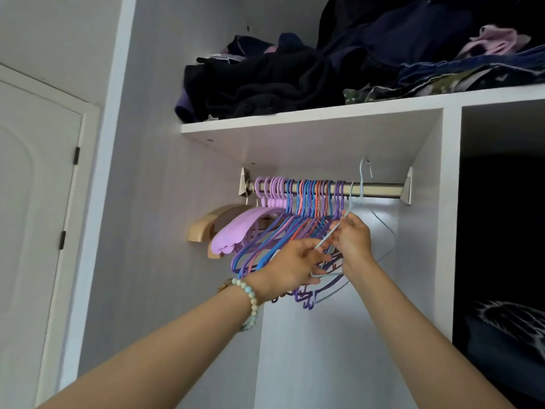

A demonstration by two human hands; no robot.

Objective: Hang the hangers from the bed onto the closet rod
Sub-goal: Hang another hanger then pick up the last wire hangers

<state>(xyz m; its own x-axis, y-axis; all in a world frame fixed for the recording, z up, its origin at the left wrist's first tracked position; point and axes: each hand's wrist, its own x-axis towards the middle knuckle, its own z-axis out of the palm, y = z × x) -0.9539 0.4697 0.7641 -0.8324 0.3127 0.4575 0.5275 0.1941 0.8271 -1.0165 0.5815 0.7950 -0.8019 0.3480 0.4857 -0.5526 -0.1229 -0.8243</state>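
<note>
Hanging step: left hand (292, 267) and right hand (354, 240) both pinch pale blue hangers (361, 172) – one hook raised above the rod (383, 191) – next, probably lower it onto the bare stretch.

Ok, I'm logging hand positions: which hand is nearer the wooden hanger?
Left. The left hand is right of and below the wooden hanger; the right hand is farther right. Both hold a light blue hanger.

Home bedroom closet before me: white built-in wardrobe (451, 202), round steel hanging rod (380, 191), piled dark clothes (280, 84) on its white shelf (324, 121), white panelled door (29, 202) alongside.
</note>
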